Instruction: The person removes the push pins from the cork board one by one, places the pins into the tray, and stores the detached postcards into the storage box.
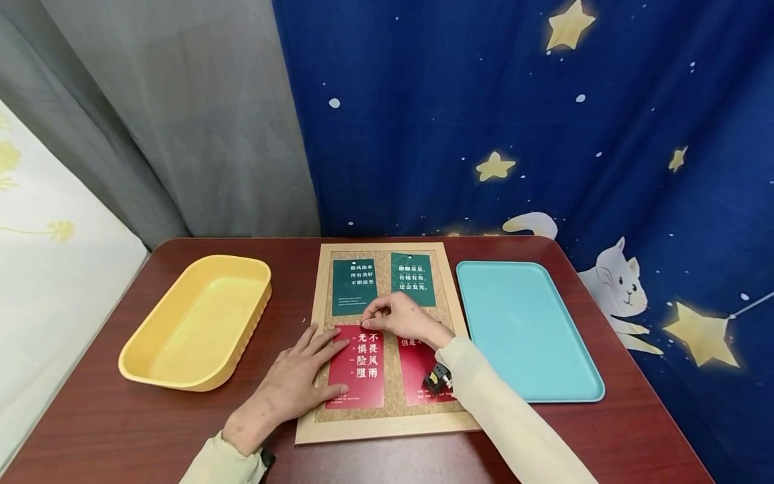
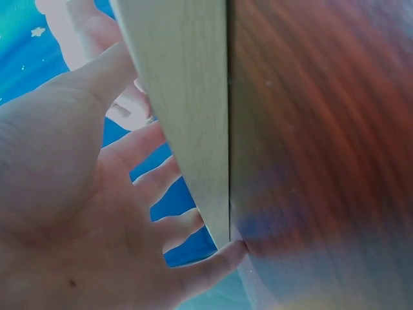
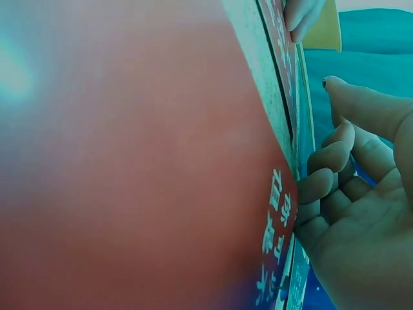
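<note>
A wood-framed cork board (image 1: 390, 376) lies on the table with two green cards on its far half and two red cards on its near half. My left hand (image 1: 302, 376) rests with spread, fairly straight fingers over the board's left edge, fingertips and thumb on the left red card (image 1: 365, 386). At that card's top edge, my right hand (image 1: 402, 316) pinches a tiny thing like a pin, mostly hidden by the fingertips. Its other fingers are curled in the right wrist view. The right forearm partly covers the right red card (image 1: 417, 373). Small pale pin heads show atop the green cards (image 1: 354, 289).
A yellow basin (image 1: 208, 323) stands left of the board. To the right is a flat blue tray (image 1: 532, 329), close to the board's edge. Both share the dark red-brown table (image 1: 284, 403). Curtains (image 1: 411, 134) hang behind the table's far edge.
</note>
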Motion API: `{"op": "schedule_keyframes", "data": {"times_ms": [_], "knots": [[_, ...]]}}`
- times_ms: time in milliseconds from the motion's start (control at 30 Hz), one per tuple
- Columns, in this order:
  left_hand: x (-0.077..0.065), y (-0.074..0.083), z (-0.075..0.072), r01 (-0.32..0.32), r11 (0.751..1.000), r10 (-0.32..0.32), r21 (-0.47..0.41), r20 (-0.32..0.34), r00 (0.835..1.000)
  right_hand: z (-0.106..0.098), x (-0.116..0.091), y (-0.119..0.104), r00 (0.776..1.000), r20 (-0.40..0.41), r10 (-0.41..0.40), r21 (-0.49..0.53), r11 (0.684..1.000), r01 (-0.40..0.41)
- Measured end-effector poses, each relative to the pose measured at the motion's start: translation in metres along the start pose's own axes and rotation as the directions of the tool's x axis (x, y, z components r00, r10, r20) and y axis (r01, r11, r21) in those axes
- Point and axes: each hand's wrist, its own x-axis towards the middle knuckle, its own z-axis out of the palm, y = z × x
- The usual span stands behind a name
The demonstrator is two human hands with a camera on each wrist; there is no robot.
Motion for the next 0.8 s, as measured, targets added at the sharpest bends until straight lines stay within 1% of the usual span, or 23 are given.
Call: {"op": "schedule_keyframes", "data": {"times_ms": [333,500,800], "knots": [[-0.001,0.001,0.000,-0.006,1.000,0.006,0.007,-0.003,1.000,-0.005,-0.007,-0.004,1.000,-0.024,0.004,0.088,0.996,-0.002],[0.000,0.001,0.000,-0.011,1.000,0.011,0.002,-0.005,1.000,-0.010,-0.012,-0.002,0.998,-0.065,0.008,0.075,0.997,-0.003],[0.000,0.001,-0.001,-0.007,1.000,0.007,-0.001,0.001,1.000,-0.020,-0.016,0.000,0.990,-0.141,0.010,0.163,0.987,0.013]]}}
